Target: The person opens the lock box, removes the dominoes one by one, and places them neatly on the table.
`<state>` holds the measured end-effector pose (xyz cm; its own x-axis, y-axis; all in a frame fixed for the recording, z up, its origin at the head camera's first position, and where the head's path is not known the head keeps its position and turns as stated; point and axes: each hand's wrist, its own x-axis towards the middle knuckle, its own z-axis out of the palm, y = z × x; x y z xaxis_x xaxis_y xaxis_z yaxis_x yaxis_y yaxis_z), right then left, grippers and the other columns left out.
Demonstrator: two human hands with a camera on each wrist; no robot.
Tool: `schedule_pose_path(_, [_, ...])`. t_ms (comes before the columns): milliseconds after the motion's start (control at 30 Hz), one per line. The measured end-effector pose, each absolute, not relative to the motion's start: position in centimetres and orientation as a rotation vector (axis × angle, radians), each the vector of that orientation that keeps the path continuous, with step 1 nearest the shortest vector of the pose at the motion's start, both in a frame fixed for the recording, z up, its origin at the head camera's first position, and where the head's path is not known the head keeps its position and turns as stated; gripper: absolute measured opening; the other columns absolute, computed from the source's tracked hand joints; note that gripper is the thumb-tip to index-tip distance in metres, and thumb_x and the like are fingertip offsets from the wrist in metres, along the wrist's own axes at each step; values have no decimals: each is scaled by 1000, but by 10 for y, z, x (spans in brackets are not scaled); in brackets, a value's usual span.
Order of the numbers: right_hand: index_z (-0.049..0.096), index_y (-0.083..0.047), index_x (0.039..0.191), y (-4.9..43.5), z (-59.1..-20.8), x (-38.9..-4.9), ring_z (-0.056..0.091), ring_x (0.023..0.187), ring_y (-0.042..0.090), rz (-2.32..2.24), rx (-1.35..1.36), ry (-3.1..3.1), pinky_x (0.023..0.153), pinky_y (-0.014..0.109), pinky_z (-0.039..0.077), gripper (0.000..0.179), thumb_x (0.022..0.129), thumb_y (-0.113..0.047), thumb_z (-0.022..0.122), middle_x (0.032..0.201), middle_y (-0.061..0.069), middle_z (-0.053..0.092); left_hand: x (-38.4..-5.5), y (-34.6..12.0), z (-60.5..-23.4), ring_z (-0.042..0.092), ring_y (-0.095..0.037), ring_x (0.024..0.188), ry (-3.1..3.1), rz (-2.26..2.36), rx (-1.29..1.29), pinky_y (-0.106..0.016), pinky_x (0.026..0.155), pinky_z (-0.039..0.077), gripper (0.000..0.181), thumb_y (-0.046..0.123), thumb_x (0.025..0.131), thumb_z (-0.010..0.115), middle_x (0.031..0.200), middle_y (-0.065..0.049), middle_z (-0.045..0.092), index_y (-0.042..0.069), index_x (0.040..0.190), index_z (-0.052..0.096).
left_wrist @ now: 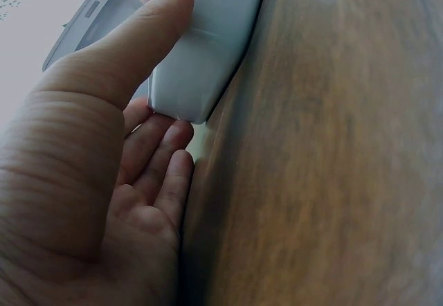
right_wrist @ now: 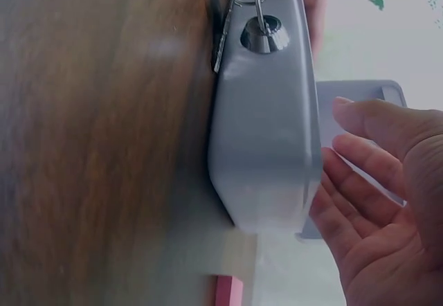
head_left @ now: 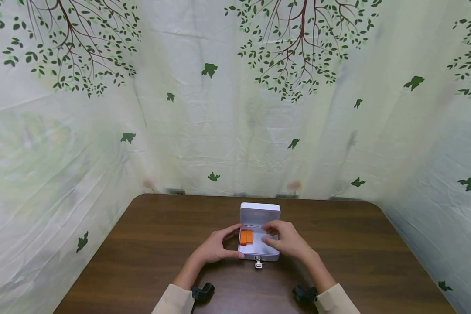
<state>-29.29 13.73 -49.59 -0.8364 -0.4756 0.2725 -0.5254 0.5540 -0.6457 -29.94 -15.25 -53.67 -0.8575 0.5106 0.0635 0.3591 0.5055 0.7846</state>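
A small pale metal cash box [head_left: 264, 250] stands on the table with its lid [head_left: 260, 214] raised at the back. Orange blocks [head_left: 246, 237] lie side by side at the left inside it. My left hand [head_left: 216, 247] holds the box's left end, thumb at the front corner and fingers towards the back. Over the right part of the box is my right hand [head_left: 292, 240], fingers loosely bent, with nothing seen between thumb and fingers. In the right wrist view, its fingers are close to the box's right rim; contact is unclear. A key sits in the front lock [right_wrist: 265, 37].
The brown wooden table [head_left: 157, 244] has rounded far corners. Pale curtains [head_left: 235, 131] with printed leaves and branches hang around its back and sides. In the right wrist view, a red block [right_wrist: 228, 291] appears beyond the box's right end. A second key [right_wrist: 223, 36] hangs from the ring.
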Motion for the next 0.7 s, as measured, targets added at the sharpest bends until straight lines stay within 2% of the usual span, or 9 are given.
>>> schedule_pose_path(267, [71,2,119,128,-496,-291,71,97,24,1188,895,-2750,89,44,61,34,93,-17,77,111,15,74,-299,-153,-538,51,-19,142,2560,1287,750,-51,120,38,94,56,79,85,156,6,51,30,158,41])
schedule_pose_path(700, [72,-2,120,116,-504,-296,71,92,20,1138,946,-2756,85,39,61,32,92,-16,78,107,11,74,-299,-153,-535,51,-20,143,2569,1276,754,-51,120,39,93,57,79,85,157,7,50,31,158,41])
